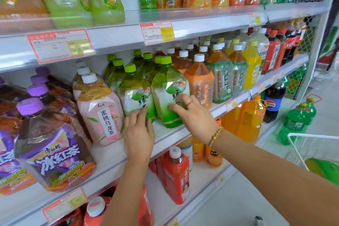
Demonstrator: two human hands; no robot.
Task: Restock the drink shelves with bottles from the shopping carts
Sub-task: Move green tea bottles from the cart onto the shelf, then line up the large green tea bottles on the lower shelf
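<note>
Two green tea bottles stand at the front of the middle shelf [108, 152], just right of the pink bottle [102, 113]. The nearer bottle [136, 95] is touched by the left hand [139, 135] with straight fingers. The farther bottle [169, 93] is pressed by the right hand [194, 117] with spread fingers. Nothing is gripped. This row is judged nearly filled. In the cart [311, 135], far right of the pink bottle, green stock remains.

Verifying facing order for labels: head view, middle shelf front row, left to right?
purple-cap iced tea bottle, pink peach oolong bottle, left green tea bottle touched by left hand, right green tea bottle touched by right hand, orange-label bottle, green-label bottle, second green-label bottle, yellow bottle
</note>
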